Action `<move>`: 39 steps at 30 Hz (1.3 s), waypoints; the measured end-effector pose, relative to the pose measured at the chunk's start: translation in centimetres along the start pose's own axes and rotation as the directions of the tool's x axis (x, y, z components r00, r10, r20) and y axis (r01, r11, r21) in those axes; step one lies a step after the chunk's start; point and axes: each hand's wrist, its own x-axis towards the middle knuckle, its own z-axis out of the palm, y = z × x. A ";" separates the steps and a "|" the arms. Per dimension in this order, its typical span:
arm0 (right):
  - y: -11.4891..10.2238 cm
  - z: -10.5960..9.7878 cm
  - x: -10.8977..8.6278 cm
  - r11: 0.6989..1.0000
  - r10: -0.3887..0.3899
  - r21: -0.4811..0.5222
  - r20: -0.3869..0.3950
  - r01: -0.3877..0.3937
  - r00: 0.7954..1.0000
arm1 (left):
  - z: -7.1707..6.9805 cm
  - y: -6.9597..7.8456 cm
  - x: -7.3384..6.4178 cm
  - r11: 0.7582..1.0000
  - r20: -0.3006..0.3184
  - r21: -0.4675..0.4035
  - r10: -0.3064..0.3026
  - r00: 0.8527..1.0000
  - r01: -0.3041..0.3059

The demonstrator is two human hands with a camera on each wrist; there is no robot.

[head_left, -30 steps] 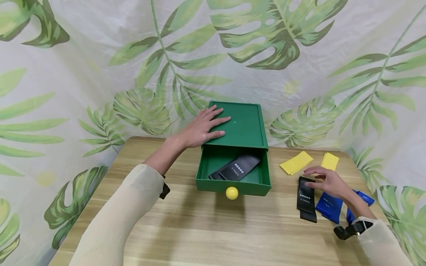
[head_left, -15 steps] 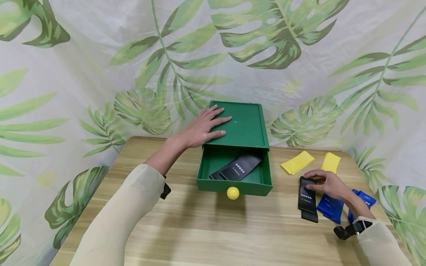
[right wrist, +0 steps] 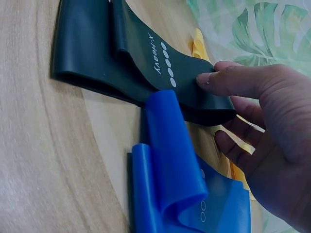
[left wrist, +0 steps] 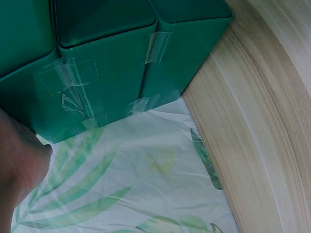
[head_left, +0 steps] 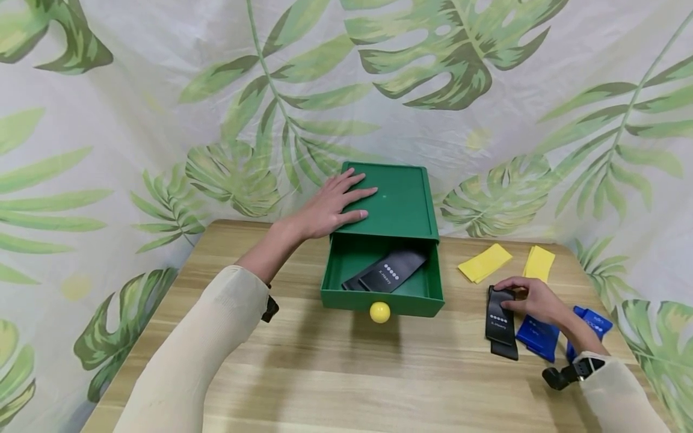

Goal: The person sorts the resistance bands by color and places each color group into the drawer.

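On the wooden worktop [head_left: 303, 385] stands the green box [head_left: 403, 201], and its drawer [head_left: 352, 300] is pulled out to the front. The left hand [head_left: 335, 207] lies on the box top with its fingers spread; here nothing has changed. The change is at the right hand [head_left: 533, 299]: one second ago its thumb and fingers stood apart, and now they pinch the far end of the black band [head_left: 499, 316]. This band lies on the worktop, to the right of the drawer. I judge that it is now held at one end, but not yet taken from its place. A second black band [head_left: 387, 270], also marked X-Heavy, lies inside the drawer. Blue bands [head_left: 538, 337] lie just beside the right hand, and yellow bands [head_left: 484, 263] behind it. Smallest is the yellow knob [head_left: 380, 312] on the drawer front.
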 end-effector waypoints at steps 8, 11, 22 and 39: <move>-0.2 0.1 -0.1 1.000 -0.017 0.016 -0.023 0.018 1.000 | 0.0 0.0 0.0 1.000 -0.004 0.008 -0.004 1.000 0.004; -0.3 0.1 -0.2 0.999 -0.042 0.012 -0.037 0.043 0.998 | 0.1 0.0 -0.1 1.000 -0.003 0.005 -0.007 1.000 0.007; -1.5 -0.5 -0.7 0.997 -0.056 0.054 -0.057 0.060 0.997 | 0.1 -0.1 0.0 1.000 -0.013 0.000 -0.001 1.000 0.001; -2.4 -0.6 -1.0 0.996 -0.047 0.073 -0.069 0.052 0.996 | 0.2 -0.1 -0.1 1.000 -0.017 -0.007 0.007 1.000 -0.007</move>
